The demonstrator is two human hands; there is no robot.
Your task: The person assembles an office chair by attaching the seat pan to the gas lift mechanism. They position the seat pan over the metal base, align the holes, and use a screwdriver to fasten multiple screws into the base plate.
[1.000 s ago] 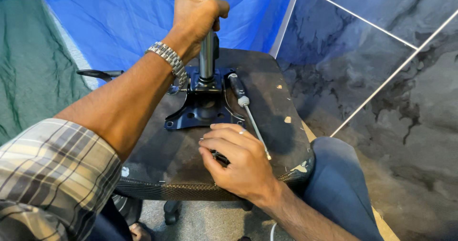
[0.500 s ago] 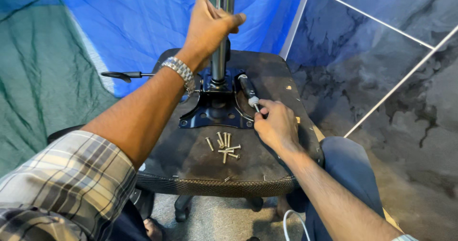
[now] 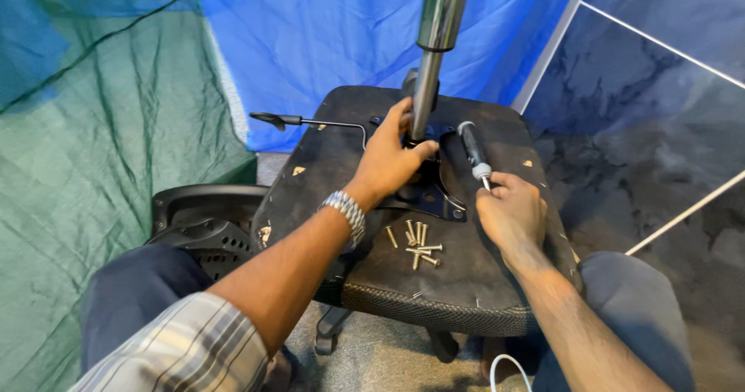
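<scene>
Upturned chair seat point(image 3: 349, 159): left hand point(image 3: 388, 159) grips gas cylinder point(image 3: 427, 89); right hand point(image 3: 512, 209) pinches screwdriver point(image 3: 473, 147) alongside.

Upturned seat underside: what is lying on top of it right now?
On the seat underside lie loose screws, the black mounting plate with its chrome column, and a screwdriver in the right hand. The left hand covers the column's base.

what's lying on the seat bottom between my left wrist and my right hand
A small heap of loose screws lies on the upturned seat bottom, between the left hand with its wristwatch and the right hand, in the head view.
</scene>
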